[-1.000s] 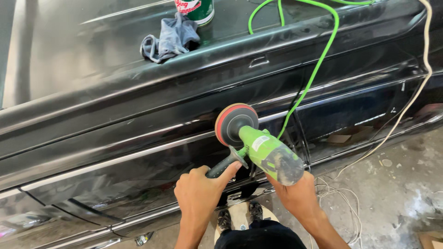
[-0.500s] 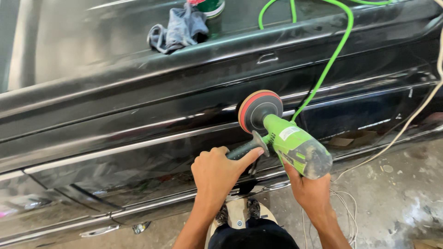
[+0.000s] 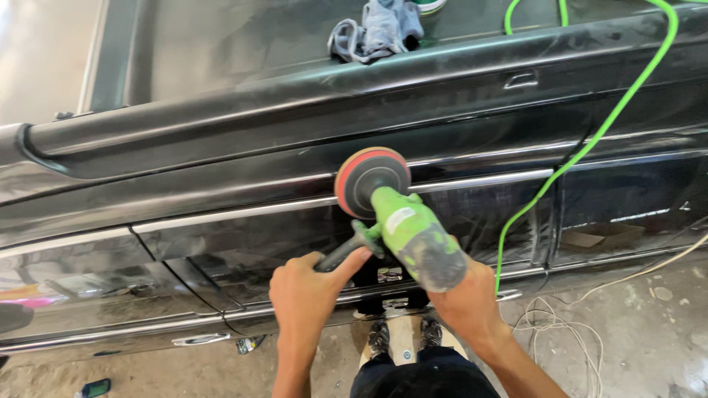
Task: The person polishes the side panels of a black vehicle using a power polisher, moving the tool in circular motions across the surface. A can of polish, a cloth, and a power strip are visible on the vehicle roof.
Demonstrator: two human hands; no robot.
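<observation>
Item: green polisher (image 3: pixel 413 236), pad on the black car door (image 3: pixel 243 243) trim; my left hand (image 3: pixel 310 291) clenches its side handle (image 3: pixel 341 254), right hand (image 3: pixel 461 302) wraps its rear body.

There is one view only, from the person's head, tilted steeply down and forward. It looks close onto the hands, the left hand (image 3: pixel 306 291) and right hand (image 3: pixel 461 302), with the black car (image 3: pixel 221 191) side filling the frame and the floor (image 3: pixel 649 332) at the bottom edge.

Green polisher (image 3: pixel 413 236), red-rimmed grey pad (image 3: pixel 371 180); glossy black car door (image 3: pixel 221 184); bright green cord (image 3: pixel 590 140).
</observation>
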